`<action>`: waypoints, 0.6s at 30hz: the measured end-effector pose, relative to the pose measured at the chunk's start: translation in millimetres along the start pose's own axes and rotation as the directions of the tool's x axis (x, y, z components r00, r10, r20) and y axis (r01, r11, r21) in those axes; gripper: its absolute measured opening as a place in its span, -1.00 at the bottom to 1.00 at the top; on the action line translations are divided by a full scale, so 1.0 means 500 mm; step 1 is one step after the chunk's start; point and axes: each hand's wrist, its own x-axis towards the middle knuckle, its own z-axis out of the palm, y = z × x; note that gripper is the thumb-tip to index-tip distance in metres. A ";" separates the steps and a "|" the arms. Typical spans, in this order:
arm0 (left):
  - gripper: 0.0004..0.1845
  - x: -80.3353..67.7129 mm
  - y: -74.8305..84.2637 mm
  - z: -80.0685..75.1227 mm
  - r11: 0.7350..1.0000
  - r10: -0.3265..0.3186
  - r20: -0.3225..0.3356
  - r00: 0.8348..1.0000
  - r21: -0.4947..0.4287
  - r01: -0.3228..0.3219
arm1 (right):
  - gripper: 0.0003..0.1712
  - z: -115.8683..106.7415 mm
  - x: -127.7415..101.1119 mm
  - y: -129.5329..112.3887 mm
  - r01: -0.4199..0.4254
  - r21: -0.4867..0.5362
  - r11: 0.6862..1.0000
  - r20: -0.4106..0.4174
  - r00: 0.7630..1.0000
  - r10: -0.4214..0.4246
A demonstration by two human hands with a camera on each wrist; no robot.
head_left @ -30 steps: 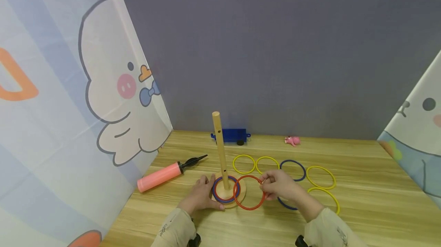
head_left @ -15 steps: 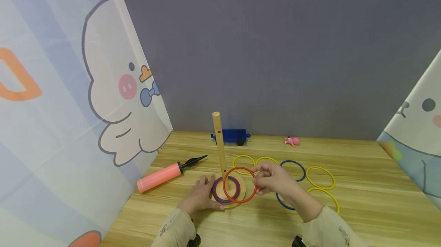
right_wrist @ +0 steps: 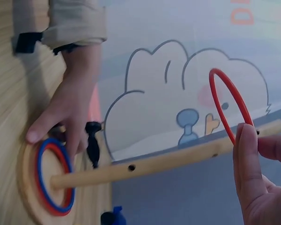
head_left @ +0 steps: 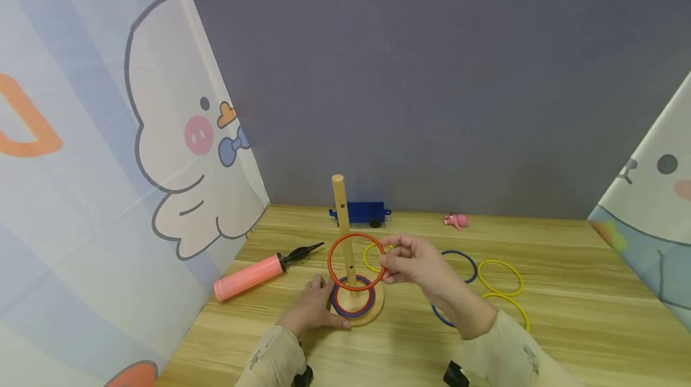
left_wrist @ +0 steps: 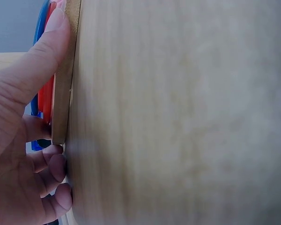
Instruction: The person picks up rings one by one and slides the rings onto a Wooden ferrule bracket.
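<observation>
While left hand point(head_left: 315, 309) pressed straight-fingered against base point(head_left: 372, 314), right hand point(head_left: 410, 262) pinched red ring point(head_left: 356, 261) beside peg point(head_left: 343, 228); ringing step underway, likely needing lift over peg top.

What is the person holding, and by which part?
The right hand pinches a red ring by its rim, on the side nearest the hand, lifted in front of the wooden peg. The left hand only rests against the peg's round base.

wooden table point(head_left: 567, 315), pink pump point(head_left: 249, 277), rings point(head_left: 499, 277)
</observation>
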 end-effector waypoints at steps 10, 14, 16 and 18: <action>0.24 -0.001 0.000 -0.005 1.000 0.014 0.006 1.000 0.003 -0.014 | -0.55 0.031 0.007 -0.043 0.077 0.051 0.996 -0.011 0.997 -0.077; 0.26 -0.002 0.000 -0.005 1.000 0.023 0.003 1.000 -0.004 -0.023 | -0.57 0.041 0.009 -0.058 0.104 0.077 0.992 -0.013 0.995 -0.104; 0.28 -0.001 0.000 -0.005 1.000 0.026 0.004 1.000 -0.007 -0.026 | -0.58 0.046 0.009 -0.067 0.116 0.092 0.989 -0.016 0.993 -0.115; 0.29 -0.001 0.000 -0.005 1.000 0.027 0.005 1.000 -0.005 -0.027 | -0.58 0.050 0.008 -0.077 0.126 0.100 0.987 -0.024 0.992 -0.124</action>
